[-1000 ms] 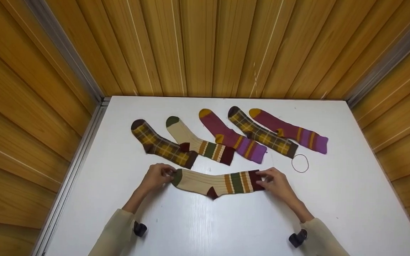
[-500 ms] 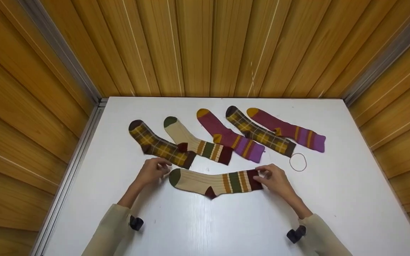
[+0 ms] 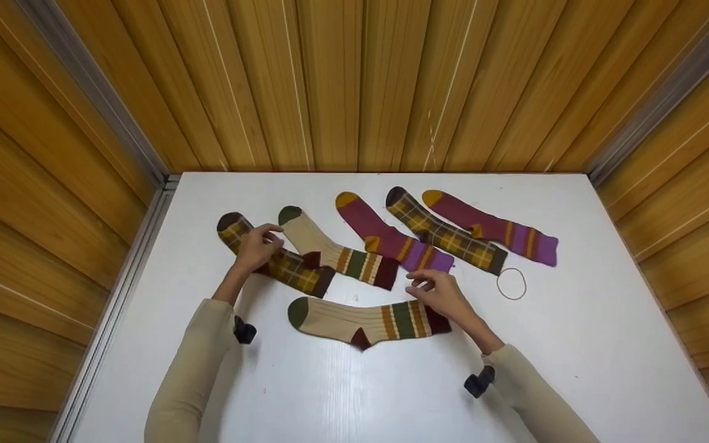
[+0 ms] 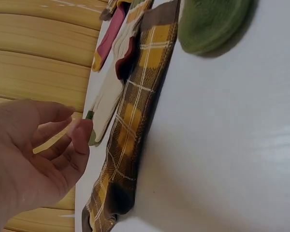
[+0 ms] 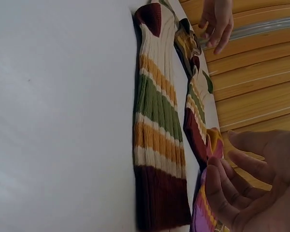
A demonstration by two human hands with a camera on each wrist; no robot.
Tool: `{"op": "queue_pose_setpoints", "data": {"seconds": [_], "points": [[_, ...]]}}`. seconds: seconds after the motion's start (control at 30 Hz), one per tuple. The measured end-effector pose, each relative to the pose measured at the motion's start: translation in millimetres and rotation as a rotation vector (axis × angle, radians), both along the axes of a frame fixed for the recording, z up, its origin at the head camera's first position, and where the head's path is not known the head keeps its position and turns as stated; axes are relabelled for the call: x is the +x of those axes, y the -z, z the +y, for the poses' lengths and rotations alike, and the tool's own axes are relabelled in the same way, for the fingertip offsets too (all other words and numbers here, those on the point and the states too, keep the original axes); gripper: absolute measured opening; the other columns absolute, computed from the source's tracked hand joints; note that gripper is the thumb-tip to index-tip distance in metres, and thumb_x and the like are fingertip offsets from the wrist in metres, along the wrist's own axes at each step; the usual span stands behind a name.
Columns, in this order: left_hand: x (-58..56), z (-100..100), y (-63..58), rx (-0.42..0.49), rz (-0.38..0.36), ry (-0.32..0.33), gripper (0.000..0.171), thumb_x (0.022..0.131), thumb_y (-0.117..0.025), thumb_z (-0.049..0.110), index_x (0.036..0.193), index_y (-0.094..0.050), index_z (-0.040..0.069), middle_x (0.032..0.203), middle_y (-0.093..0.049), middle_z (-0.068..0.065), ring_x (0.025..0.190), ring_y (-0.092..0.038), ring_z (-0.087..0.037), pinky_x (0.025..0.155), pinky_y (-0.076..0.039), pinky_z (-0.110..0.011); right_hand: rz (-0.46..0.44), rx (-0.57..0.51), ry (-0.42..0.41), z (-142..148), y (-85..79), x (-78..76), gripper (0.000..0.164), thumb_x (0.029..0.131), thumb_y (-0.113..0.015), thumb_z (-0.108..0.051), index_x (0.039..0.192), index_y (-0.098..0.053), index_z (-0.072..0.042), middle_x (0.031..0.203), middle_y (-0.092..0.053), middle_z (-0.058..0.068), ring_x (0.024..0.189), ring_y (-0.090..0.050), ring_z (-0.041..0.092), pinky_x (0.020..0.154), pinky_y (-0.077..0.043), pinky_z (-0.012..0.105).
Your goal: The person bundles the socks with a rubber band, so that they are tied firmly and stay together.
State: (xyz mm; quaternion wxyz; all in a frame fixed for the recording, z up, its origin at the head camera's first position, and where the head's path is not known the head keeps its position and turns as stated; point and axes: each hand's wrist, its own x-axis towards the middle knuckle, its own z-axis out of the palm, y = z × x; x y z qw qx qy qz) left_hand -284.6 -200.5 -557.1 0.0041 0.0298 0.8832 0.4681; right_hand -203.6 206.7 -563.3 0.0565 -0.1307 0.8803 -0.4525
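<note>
A cream sock [image 3: 336,320] with green toe, striped leg and maroon cuff lies flat nearest the person. Its match, the far cream sock [image 3: 311,234], lies behind it, partly over the left plaid sock [image 3: 299,274]. Over that plaid sock hovers my left hand [image 3: 259,249], its fingertips near the far cream sock's toe end. In the left wrist view the left hand [image 4: 43,150] holds nothing, its fingers loosely bent above the socks. My right hand [image 3: 440,295] hangs over the near sock's cuff, and in the right wrist view the right hand [image 5: 256,179] is bare, with fingers loosely curved.
Further right lie a maroon and purple sock [image 3: 385,231], another plaid sock [image 3: 447,231] and a second maroon and purple sock [image 3: 490,224]. A thin elastic loop [image 3: 511,284] rests beside the plaid cuff. Wood-patterned walls [image 3: 385,86] border the white table [image 3: 342,394].
My left hand has let go of the near sock's toe and moved forward over the left plaid sock. The right hand has left the cuff and moved up and left.
</note>
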Motion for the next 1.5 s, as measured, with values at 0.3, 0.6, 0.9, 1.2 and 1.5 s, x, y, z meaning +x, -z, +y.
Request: {"op": "queue_pose_setpoints", "data": {"seconds": [0.3,0.6,0.9,1.2,1.5], "points": [[-38.9,18.0,26.2,0.017,0.047,-0.051,0.045,0.093,-0.059,-0.003,0.137,-0.055,-0.012,0.120,-0.059,-0.033,0.101,-0.057,-0.038,0.087,-0.047,-0.041,0.004,-0.004,0.010,-36.7,16.9,-9.5,0.032,0.090,-0.075,-0.005,0.119,-0.069,0.008,0.109,-0.069,0.026,0.095,-0.070,0.037,0.083,-0.060,0.046],[-54.8,25.2,37.5,-0.179,-0.050,-0.106,0.058,0.096,-0.056,0.012,0.151,-0.044,-0.002,0.147,-0.036,-0.033,0.140,-0.032,-0.049,0.115,-0.033,-0.059,0.071,0.031,0.129,-48.1,29.9,-16.1,0.034,0.087,-0.077,-0.002,0.118,-0.069,0.009,0.092,-0.065,0.019,0.080,-0.062,0.025,0.071,-0.049,0.029],[-60.2,29.9,34.1,-0.045,-0.121,-0.165,0.070,0.092,-0.067,0.014,0.154,-0.039,-0.001,0.151,-0.034,-0.030,0.140,-0.037,-0.044,0.117,-0.036,-0.053,0.055,0.144,0.220,-48.8,28.5,-18.2,0.041,0.090,-0.076,-0.011,0.127,-0.064,0.004,0.090,-0.062,0.012,0.086,-0.055,0.024,0.079,-0.046,0.040],[-62.4,30.4,34.1,-0.068,-0.107,-0.189,0.055,0.090,-0.070,0.012,0.140,-0.054,-0.003,0.143,-0.044,-0.029,0.132,-0.044,-0.042,0.114,-0.039,-0.052,0.002,0.195,0.224,-50.1,28.1,-22.1,0.053,0.090,-0.077,-0.016,0.133,-0.058,0.008,0.099,-0.060,0.016,0.093,-0.055,0.028,0.082,-0.048,0.044],[-63.2,28.0,34.5,0.027,-0.132,-0.234,0.054,0.088,-0.069,0.006,0.139,-0.053,-0.003,0.132,-0.058,-0.027,0.121,-0.056,-0.039,0.105,-0.047,-0.050,-0.014,0.109,0.225,-53.1,30.1,-25.7,0.026,0.086,-0.080,-0.014,0.106,-0.071,0.001,0.100,-0.070,0.017,0.091,-0.065,0.029,0.079,-0.052,0.041]]}}
